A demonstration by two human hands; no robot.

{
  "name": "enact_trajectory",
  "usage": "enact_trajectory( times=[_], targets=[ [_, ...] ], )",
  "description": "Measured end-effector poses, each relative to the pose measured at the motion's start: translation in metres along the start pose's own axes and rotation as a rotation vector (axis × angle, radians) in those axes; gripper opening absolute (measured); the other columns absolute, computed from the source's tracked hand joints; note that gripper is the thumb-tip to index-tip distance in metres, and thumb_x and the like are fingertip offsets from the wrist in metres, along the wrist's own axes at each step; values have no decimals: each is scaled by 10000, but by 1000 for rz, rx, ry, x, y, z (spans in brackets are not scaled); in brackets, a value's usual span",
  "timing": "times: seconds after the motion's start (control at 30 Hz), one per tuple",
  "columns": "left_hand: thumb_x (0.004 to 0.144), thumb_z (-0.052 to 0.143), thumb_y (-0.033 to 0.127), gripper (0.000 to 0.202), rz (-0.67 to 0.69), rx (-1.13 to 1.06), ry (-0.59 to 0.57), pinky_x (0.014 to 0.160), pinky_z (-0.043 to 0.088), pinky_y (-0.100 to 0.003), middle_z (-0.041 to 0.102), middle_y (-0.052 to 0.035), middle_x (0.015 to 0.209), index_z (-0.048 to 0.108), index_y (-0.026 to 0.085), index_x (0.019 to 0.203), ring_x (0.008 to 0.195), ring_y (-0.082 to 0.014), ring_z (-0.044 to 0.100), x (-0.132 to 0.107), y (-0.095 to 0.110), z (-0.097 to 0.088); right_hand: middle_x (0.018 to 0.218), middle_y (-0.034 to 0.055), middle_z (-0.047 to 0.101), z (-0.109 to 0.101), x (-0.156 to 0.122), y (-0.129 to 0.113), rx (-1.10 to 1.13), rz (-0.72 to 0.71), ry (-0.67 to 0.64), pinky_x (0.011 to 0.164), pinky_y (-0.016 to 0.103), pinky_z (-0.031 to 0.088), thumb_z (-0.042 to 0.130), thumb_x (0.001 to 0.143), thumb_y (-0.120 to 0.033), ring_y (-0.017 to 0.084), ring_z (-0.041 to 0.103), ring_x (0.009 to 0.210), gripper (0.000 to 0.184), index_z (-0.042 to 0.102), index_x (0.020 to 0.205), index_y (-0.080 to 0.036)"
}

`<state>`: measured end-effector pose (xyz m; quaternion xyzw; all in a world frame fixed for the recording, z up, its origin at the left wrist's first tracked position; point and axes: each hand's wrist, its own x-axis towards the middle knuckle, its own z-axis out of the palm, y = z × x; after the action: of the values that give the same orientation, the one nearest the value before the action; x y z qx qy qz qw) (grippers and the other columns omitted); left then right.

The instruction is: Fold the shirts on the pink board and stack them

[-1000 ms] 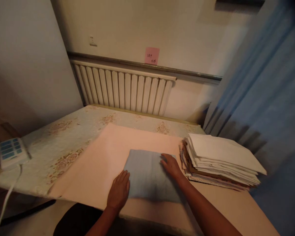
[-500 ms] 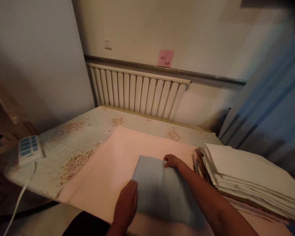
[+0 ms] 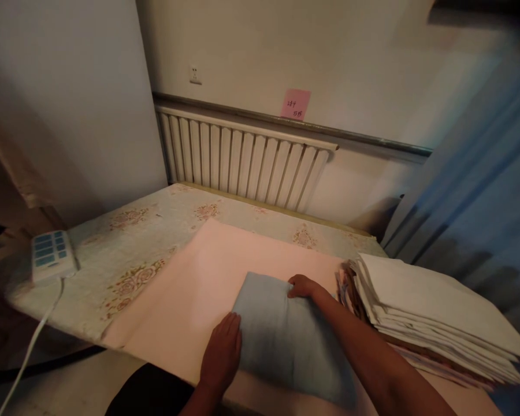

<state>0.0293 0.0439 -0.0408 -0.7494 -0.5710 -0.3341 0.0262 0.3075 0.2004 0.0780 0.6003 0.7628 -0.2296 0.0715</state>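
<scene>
A folded pale blue cloth (image 3: 281,335) lies on a pink sheet (image 3: 199,289) spread over the table. My left hand (image 3: 222,352) rests flat with fingers stretched out against the cloth's left edge. My right hand (image 3: 304,286) is at the cloth's far edge, fingers curled and pinching it, and the fabric there bulges up a little. My right forearm crosses over the cloth's right part and hides it.
A tall stack of folded white and patterned cloths (image 3: 424,312) stands at the right. A white power strip (image 3: 49,254) with a cord lies at the table's left edge. A radiator (image 3: 242,159) runs behind the flowered table cover (image 3: 130,231). Blue curtain (image 3: 481,196) hangs at right.
My right hand slid from the cloth's upper right part to its far edge and closed on it; the far edge now lifts slightly. My left hand stays at the left edge.
</scene>
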Motion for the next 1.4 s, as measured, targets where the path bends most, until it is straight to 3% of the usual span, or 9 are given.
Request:
enact_trajectory(
  times=[0.17,0.3,0.47,0.57,0.67,0.87,0.97,1.03,1.4],
  targets=[
    [947,396,285,383,-24,7,25,1019,474,-439,618,-138,1265,527,140,1277,1194,-254,556,-2,-1,3,759,12,703,-18,-31,-13,-26,-51,73,630,211,391,660,661,-184,163,608,740,159,746,794,-179],
    [947,378,283,405,-44,17,61,1020,466,-455,607,-159,1268,491,127,1303,1185,-268,557,-3,-2,5,744,1,691,-52,-59,-21,-51,-87,170,621,203,364,631,695,-175,150,590,723,141,734,791,-166],
    [947,381,277,399,-21,-20,101,1034,451,-458,609,-143,1263,479,165,1317,1194,-262,551,-4,-4,6,866,36,683,-107,-101,-40,-106,-97,399,673,229,330,535,805,-205,170,576,834,195,701,900,-169],
    [942,385,280,392,-37,-48,133,1020,461,-473,613,-148,1249,496,158,1297,1180,-270,558,-3,-4,7,980,44,662,-110,-128,-56,-226,-146,587,724,244,312,521,849,-228,179,550,936,202,667,987,-208],
    [934,368,268,384,-113,-100,135,992,483,-478,623,-150,1210,515,144,1267,1144,-266,576,0,-6,7,918,35,643,-67,-142,-66,-406,-180,697,681,260,292,537,855,-223,175,538,881,146,656,939,-235],
    [915,341,240,403,-284,-247,108,1021,467,-460,608,-143,1223,510,132,1265,1163,-248,569,3,-13,6,786,30,617,94,-130,-49,-474,-160,581,616,285,262,527,832,-117,177,509,747,152,632,815,-226],
    [922,318,276,407,-339,-285,94,1018,466,-453,613,-151,1217,529,118,1232,1159,-250,575,5,-15,5,832,39,606,147,-127,-41,-394,-123,687,647,289,291,525,793,-64,188,501,782,192,623,850,-219],
    [931,304,304,414,-339,-282,62,1008,467,-452,620,-157,1195,541,107,1207,1139,-254,582,7,-14,2,844,47,594,161,-130,-39,-340,-114,763,674,297,315,519,782,-53,199,489,801,218,624,886,-213],
    [920,367,348,358,-202,-212,-94,969,456,-422,647,-120,1075,581,141,1119,1042,-250,592,6,3,-15,1010,93,615,181,-152,-23,-146,-251,968,831,360,419,470,803,-35,215,512,920,339,601,1087,-165]
  ],
)
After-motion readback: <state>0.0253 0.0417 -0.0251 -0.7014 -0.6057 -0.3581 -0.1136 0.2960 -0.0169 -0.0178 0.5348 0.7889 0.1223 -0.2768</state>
